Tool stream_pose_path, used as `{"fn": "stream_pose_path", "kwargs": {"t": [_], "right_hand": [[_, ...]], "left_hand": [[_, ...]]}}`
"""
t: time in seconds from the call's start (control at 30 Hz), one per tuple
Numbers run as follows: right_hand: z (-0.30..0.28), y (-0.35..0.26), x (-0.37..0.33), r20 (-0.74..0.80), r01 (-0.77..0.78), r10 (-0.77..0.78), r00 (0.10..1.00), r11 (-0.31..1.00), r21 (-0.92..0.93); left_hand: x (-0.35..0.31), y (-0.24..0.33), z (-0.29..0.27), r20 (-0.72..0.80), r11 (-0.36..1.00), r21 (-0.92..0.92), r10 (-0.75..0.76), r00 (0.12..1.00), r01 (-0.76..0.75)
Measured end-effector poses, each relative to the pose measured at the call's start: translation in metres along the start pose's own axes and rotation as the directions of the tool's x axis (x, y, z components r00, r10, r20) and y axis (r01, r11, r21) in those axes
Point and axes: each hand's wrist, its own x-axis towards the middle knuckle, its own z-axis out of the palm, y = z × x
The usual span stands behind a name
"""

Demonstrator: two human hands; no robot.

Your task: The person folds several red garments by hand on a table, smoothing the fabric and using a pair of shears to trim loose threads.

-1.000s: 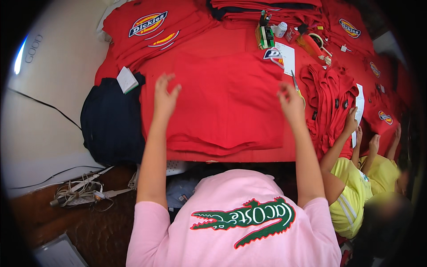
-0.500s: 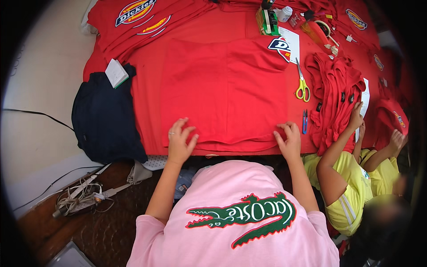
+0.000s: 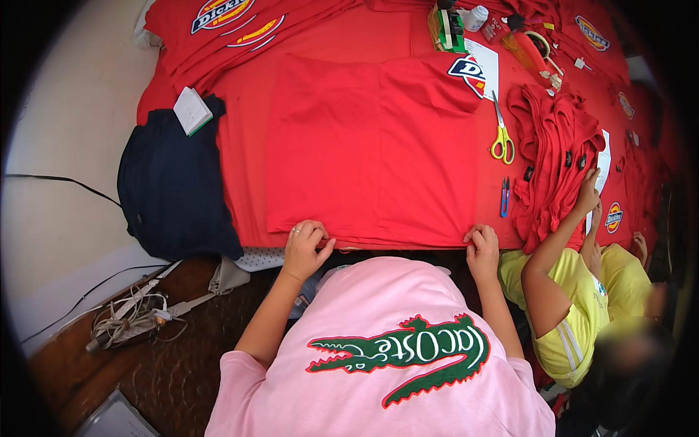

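A red T-shirt lies spread flat in front of me, a printed logo showing at its far right corner. My left hand is at the near left part of its hem, fingers curled and closed on the edge. At the near right corner my right hand pinches the same hem, its fingers bent down over the cloth. The fingertips are partly hidden by the hands.
Yellow-handled scissors, blue thread snips and piled red garments lie to the right. A navy garment with a small notepad is at the left. Beside me, a person in yellow reaches to the table.
Both hands have moved down toward the table's near edge and their fingers have closed on the hem. The shirt's near edge now lies straighter.
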Motion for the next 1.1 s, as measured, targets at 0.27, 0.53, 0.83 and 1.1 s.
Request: {"fn": "stream_pose_path", "kwargs": {"t": [0.27,0.53,0.83,1.1], "right_hand": [[-0.005,-0.039,0.062,-0.182,0.010,0.005,0.983,0.996,0.084],[0.095,-0.108,0.167,0.202,0.445,-0.436,0.877,0.896,0.004],[0.066,-0.020,0.214,-0.055,0.164,-0.192,0.980,0.931,-0.325],[0.067,-0.014,0.214,-0.079,0.172,-0.212,0.974,0.921,-0.348]], "left_hand": [[0.077,0.016,0.012,-0.212,0.997,-0.032,-0.077,0.974,0.072],[0.154,0.008,0.068,0.072,0.924,0.381,-0.012,0.997,-0.016],[0.116,-0.066,0.014,-0.161,0.889,0.403,-0.166,0.973,0.218],[0.111,-0.078,0.010,-0.171,0.936,0.296,-0.146,0.975,0.192]]}}
